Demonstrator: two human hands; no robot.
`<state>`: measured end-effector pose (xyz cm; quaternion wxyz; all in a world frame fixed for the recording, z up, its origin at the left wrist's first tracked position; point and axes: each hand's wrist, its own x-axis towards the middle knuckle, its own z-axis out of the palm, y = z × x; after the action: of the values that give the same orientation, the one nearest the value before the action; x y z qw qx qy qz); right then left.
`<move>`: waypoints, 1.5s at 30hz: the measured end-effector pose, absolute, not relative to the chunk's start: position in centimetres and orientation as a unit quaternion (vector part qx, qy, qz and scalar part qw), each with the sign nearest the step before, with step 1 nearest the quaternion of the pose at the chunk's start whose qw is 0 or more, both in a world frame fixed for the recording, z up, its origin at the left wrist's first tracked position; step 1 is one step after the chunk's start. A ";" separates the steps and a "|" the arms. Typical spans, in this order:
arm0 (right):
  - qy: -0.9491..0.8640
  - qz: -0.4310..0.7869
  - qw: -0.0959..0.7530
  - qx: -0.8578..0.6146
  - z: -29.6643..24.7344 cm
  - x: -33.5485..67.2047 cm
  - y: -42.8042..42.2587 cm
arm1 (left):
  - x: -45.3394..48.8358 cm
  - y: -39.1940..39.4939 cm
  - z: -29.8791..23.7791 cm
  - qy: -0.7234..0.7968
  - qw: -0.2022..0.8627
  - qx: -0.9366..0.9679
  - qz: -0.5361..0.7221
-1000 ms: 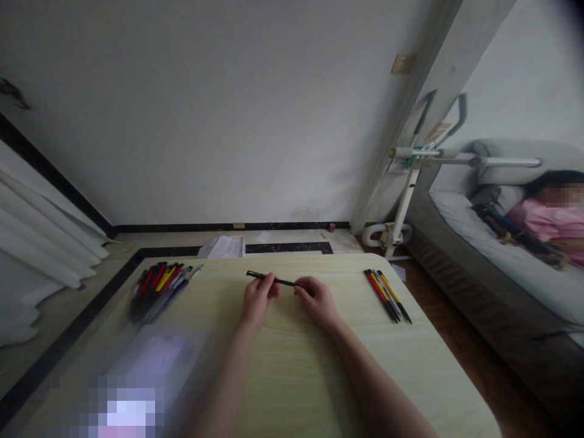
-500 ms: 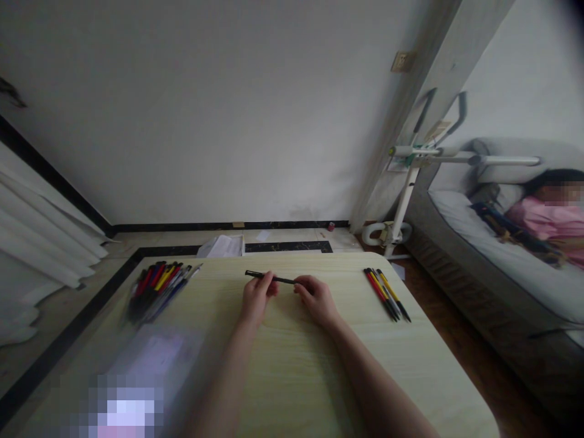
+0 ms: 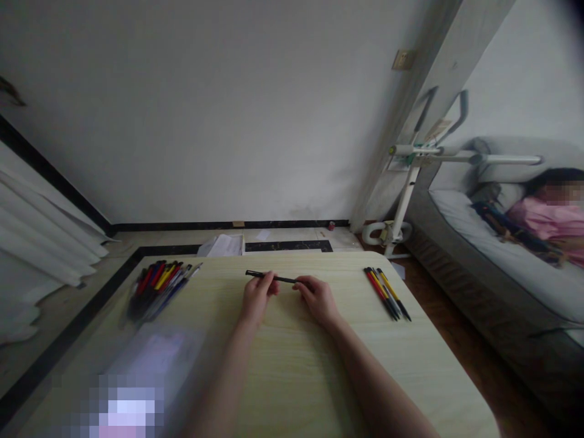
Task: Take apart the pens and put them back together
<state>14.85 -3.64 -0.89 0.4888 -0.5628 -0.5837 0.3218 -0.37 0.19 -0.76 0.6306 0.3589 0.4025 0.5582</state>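
A slim black pen (image 3: 285, 280) lies nearly level between my two hands, above the far middle of the table. My left hand (image 3: 259, 296) is closed around its left part, with the clip end sticking out past the fingers. The right end is pinched in the fingertips of my right hand (image 3: 317, 298), which hide its tip. To the right, a small row of red, grey and yellow pens (image 3: 387, 294) lies slanted on the tabletop. A larger bunch of mixed pens (image 3: 159, 286) sits at the far left.
The pale wooden table (image 3: 301, 377) has a rounded far right corner. A blurred, bright pixelated patch (image 3: 130, 407) covers the near left. Beyond stand a white exercise frame (image 3: 404, 201) and a grey sofa (image 3: 456, 267), where a person in pink (image 3: 542, 216) lies. White curtains (image 3: 41, 237) hang at left.
The view has shifted very slightly. My right fingers sit a touch farther along the pen's right end; both hands keep hold of it, and the other pens lie as before.
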 end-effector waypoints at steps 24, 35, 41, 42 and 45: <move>-0.598 0.328 0.469 -0.561 -0.4 15.0 -3.8 | -0.3 0.2 -0.8 0.419 0.616 0.371 0.554; -0.610 0.315 0.454 -0.568 -0.3 15.0 -3.9 | -0.4 0.2 -1.0 0.407 0.625 0.375 0.551; -0.613 0.307 0.450 -0.573 -0.3 15.0 -3.8 | -0.5 0.2 -1.1 0.406 0.628 0.374 0.549; -0.613 0.305 0.448 -0.575 -0.3 15.0 -3.8 | -0.5 0.2 -1.2 0.405 0.628 0.375 0.549; -0.613 0.308 0.444 -0.576 -0.4 15.1 -3.7 | -0.5 0.3 -1.3 0.399 0.628 0.378 0.551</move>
<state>15.07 -3.74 -0.40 0.4445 -0.5758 -0.6130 0.3085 -0.50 0.26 -1.26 0.6281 0.3779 0.3994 0.5507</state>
